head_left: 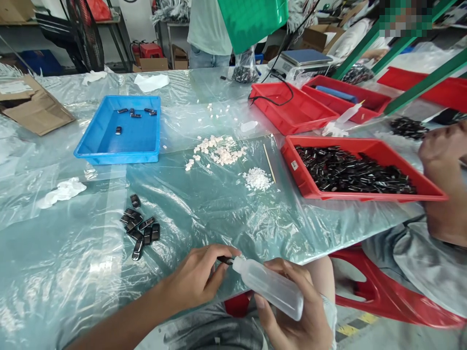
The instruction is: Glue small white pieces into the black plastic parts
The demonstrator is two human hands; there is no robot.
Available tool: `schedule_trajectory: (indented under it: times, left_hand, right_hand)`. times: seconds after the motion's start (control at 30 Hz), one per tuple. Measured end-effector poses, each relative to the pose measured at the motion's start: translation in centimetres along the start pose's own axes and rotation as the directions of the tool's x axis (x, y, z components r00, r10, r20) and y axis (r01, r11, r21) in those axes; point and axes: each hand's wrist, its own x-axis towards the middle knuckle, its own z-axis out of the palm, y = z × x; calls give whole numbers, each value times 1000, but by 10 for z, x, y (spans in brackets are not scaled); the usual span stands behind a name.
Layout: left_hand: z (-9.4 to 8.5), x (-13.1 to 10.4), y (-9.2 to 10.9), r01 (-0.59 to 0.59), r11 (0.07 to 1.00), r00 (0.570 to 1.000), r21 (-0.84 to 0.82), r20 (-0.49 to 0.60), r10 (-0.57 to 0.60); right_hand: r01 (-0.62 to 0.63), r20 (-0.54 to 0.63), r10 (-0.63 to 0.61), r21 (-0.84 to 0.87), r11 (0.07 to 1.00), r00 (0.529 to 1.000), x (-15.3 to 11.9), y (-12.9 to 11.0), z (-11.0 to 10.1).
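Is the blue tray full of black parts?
No, the blue tray holds only a few black parts; most of its floor is bare.

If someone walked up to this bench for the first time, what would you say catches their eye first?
Probably the red tray heaped with small black parts at the right, and the blue tray holding only a few at the far left. Near the front edge, the right hand grips a translucent squeeze bottle, its nozzle at a small dark part pinched in the left hand, beside a loose cluster of black parts.
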Motion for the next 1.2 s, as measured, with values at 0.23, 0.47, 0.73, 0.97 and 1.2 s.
schedule_trajectory:
  times: [0.23,0.47,0.73,0.97,1.2]
  left_hand:
    - [1,-2,1,12,999,1000,38,1,-12]
    - [0,-3,3,28,997,999,77,-21,-26]
    - [-5,1,5,-33,983,999,179,36,27]
    - [-2,1,0,-81,987,996,141,49,74]
    - [1,2,-7,-162,979,987,123,30,159]
  right_hand:
    - [10,50,-9,-19,1000,999,-9,-1,-3]
    - [26,68,-24,-39,999,997,-10,-5,-4]
    - [45,75,-32,-168,985,997,-10,-9,-8]
    - [5,111,12,-151,989,994,-7,-10,-12]
    - [-43,37,47,-100,994,998,-7,-13,-7]
